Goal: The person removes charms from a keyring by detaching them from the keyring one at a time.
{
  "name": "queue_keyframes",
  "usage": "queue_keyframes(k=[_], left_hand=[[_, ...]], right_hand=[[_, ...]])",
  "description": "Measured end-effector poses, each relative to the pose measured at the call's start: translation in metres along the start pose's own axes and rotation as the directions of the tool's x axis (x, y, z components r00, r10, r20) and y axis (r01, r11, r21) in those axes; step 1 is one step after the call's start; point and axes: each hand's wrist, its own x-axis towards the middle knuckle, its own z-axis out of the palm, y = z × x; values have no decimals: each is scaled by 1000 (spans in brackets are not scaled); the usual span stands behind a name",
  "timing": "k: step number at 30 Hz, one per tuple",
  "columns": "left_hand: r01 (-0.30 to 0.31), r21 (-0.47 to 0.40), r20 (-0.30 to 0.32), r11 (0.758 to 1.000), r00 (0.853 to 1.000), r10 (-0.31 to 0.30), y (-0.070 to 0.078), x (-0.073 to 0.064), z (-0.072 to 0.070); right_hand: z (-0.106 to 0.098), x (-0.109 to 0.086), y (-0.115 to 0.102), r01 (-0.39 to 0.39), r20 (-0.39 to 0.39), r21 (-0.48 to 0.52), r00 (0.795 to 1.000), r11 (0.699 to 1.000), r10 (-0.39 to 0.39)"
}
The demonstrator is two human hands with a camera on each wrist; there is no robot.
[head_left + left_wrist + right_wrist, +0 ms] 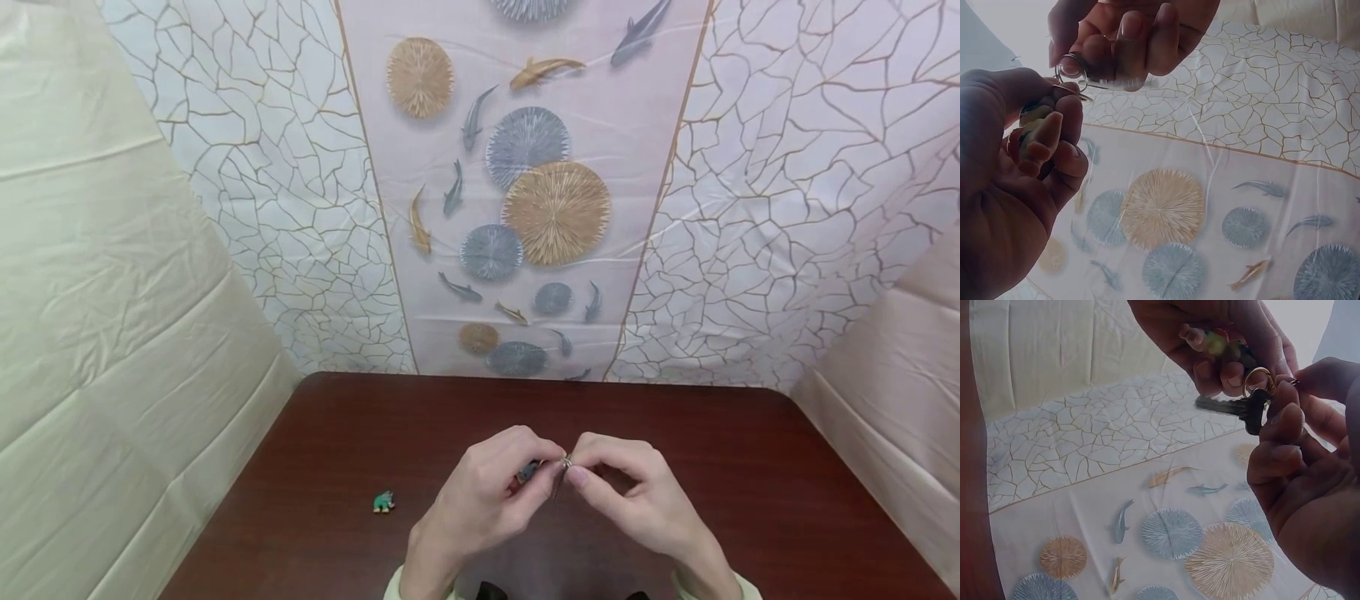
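Note:
Above the table, my left hand [486, 487] and right hand [647, 493] meet at the fingertips. My left fingers curl round a small coloured figurine charm [1042, 139], and the thumb and index finger pinch by its metal ring. A key [1227, 407] hangs by the fingers, with a gold-coloured ring [1247, 380] beside its head. My right thumb and index finger pinch a metal key ring [1087, 65] right against the left fingertips. How the rings link is partly hidden by the fingers.
A small green figurine [383, 502] stands on the dark red-brown table [337, 442], left of the hands. Behind the table hangs a patterned cloth [450, 333] with fish and round motifs. Pale cloth sides [112, 375] flank the table.

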Motion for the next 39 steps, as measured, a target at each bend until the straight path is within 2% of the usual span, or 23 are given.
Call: queue_keyframes(k=[9,11,16,19,24,31,33,39], left_hand=[[36,-17,-2,999,999,-36,-2,-1,-1],[26,-14,-1,1000,1000,-26,-2,-1,-1],[2,-1,3,1000,1000,-2,-1,0,-1],[3,-4,-2,1000,1000,-3,-1,0,0],[13,-12,-6,1000,1000,-13,0,0,-1],[43,-25,-7,999,999,-43,-2,-2,-2],[40,-23,-5,999,999,-40,-2,-1,-1],[21,-17,-3,1000,1000,-21,-2,-1,0]], right_hand=[[-1,7,-3,107,12,28,994,994,-108],[0,6,-4,87,6,21,996,996,-87],[2,0,-4,-40,-18,-6,999,999,39],[3,-1,-4,-59,-27,6,998,998,59],[3,0,-3,-15,-34,27,999,1000,16],[2,6,-2,120,-18,45,993,992,-119],[2,6,-2,129,-18,53,992,990,-128],[3,2,-2,22,-39,49,999,999,-20]])
